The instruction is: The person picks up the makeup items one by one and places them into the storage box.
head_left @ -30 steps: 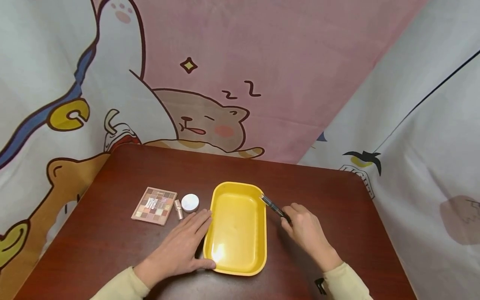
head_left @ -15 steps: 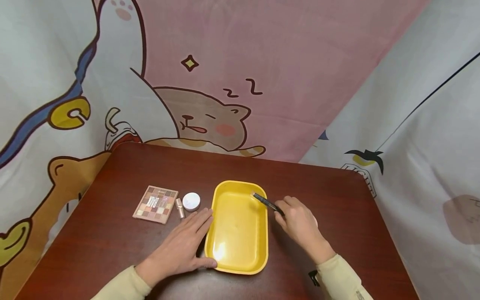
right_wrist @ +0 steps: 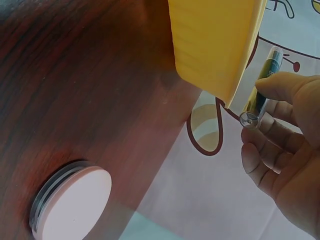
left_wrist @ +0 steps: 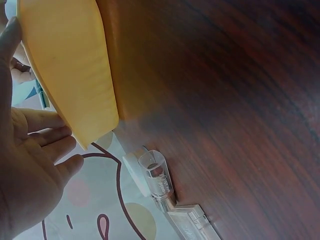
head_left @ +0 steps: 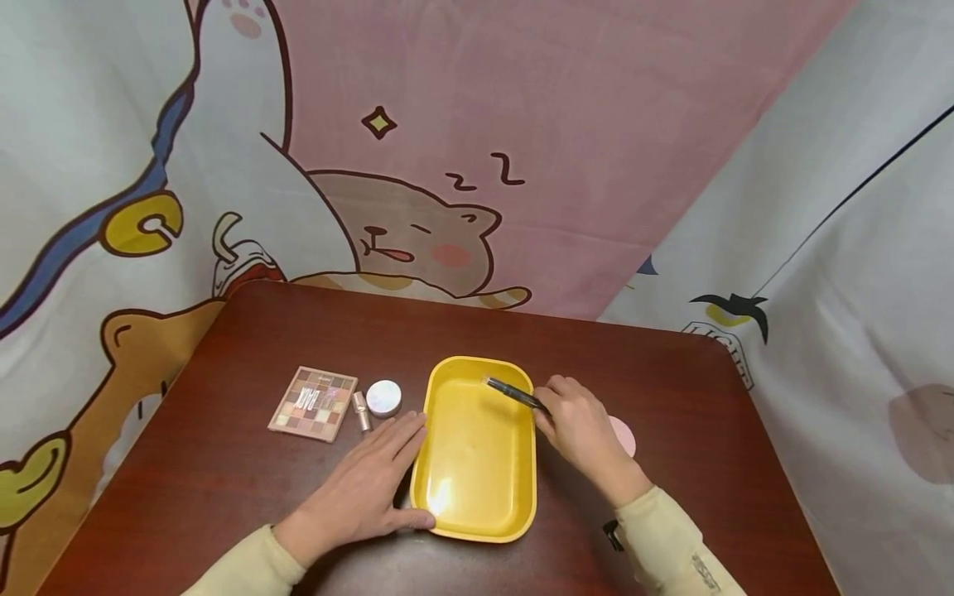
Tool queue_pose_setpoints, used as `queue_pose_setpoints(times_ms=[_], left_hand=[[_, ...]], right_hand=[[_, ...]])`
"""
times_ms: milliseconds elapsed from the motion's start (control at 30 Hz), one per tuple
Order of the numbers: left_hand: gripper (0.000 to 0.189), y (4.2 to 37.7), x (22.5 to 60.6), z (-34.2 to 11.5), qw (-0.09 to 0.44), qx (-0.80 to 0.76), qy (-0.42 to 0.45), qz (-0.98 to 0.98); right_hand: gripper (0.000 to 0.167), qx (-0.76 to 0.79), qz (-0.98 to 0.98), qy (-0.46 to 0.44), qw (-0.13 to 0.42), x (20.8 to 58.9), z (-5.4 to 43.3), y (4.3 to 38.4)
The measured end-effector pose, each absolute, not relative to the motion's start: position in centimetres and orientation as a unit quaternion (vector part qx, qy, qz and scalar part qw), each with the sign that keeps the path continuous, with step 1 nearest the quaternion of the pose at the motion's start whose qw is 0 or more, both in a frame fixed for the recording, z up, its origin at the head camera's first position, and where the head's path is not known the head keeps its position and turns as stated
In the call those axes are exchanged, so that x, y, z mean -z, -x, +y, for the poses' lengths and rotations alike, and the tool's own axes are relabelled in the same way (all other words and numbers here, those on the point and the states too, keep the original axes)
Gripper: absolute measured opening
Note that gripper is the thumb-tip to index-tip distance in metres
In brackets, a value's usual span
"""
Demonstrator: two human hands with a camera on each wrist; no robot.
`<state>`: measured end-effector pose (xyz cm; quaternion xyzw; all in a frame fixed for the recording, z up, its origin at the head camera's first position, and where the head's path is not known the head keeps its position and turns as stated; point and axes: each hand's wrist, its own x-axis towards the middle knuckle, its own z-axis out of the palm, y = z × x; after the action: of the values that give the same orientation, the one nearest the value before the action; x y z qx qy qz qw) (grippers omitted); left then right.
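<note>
A yellow plastic tray [head_left: 473,472] lies lengthwise between both hands. My left hand [head_left: 361,488] rests against its left side with straight fingers, the thumb at the near left corner. With thumb and fingertips my right hand [head_left: 581,426] pinches a slim dark cosmetic pen [head_left: 514,391] with clear ends; its exact kind is unclear. The pen's far end points left over the tray's upper right part. In the right wrist view the pen [right_wrist: 262,85] is held above the level of the tray rim. Nothing lies in the tray.
Left of the tray are an eyeshadow palette [head_left: 314,404], a small lipstick [head_left: 362,411] with a clear cap and a round white-lidded jar [head_left: 383,398]. A round pink-lidded container [head_left: 623,436] sits right of my right hand, partly hidden. A printed cloth [head_left: 581,149] hangs behind the table.
My right hand has moved left with the pen, bringing its end from the tray's right rim to over the inside. The pink-lidded container has come into view behind it. My left hand stays put.
</note>
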<state>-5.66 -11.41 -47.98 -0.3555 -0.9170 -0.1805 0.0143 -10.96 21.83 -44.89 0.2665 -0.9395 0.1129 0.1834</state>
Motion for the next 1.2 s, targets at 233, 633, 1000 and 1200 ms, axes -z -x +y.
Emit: queue_pose_setpoints(times_ms=[233, 633, 1000, 1200], left_hand=[[0.111, 5.6, 47.9, -11.4, 0.014, 0.177, 0.356, -0.917], [0.111, 5.6, 47.8, -11.4, 0.009, 0.176, 0.355, -0.918], [0.111, 5.7, 47.9, -11.5, 0.011, 0.173, 0.356, -0.918], [0.112, 5.6, 48.0, -11.5, 0.013, 0.178, 0.358, -0.917]], right_hand=[[0.011, -0.102, -0.942, -0.272, 0.170, 44.9, 21.0, 11.5], [0.015, -0.086, -0.942, -0.289, 0.148, 45.3, 19.7, 12.4], [0.016, -0.078, -0.940, -0.306, 0.128, 45.6, 18.2, 13.4], [0.014, -0.067, -0.936, -0.319, 0.136, 46.4, 17.7, 13.9]])
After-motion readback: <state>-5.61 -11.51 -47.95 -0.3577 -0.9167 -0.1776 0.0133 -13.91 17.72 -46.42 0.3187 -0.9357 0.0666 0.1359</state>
